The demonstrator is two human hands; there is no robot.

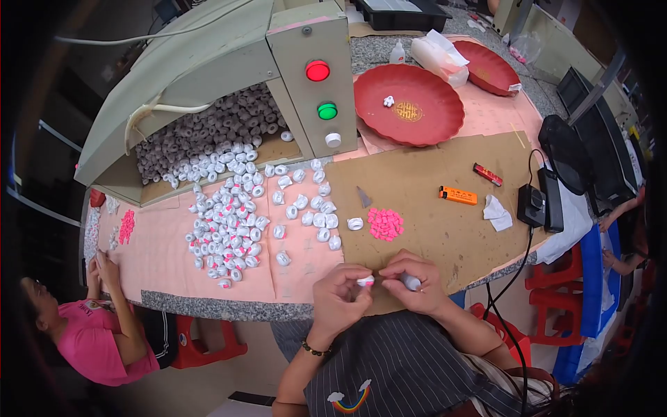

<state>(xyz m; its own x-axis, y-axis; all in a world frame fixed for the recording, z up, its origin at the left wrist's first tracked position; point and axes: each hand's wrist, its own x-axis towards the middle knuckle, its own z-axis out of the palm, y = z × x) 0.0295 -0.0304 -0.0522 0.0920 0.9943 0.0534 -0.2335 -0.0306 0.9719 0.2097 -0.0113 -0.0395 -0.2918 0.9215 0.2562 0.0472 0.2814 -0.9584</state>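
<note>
My left hand [338,295] pinches a small white roll with a pink sticker [365,281] at the table's near edge. My right hand [415,281] touches the same roll with its fingertips and also holds a small white bottle-like thing [411,281]. Just beyond my hands lie a pile of pink stickers [385,224] and a single white roll [355,223]. A large spread of small white rolls [233,222], many with pink marks, covers the pink mat to the left.
A grey-green machine [229,83] with red, green and white buttons stands at the back, its hopper full of rolls. Two red plates [408,104], an orange lighter [458,195], a small red lighter [488,174], tissue [498,213] and a black device with cable [538,201] lie right. A person in pink [97,333] works at left.
</note>
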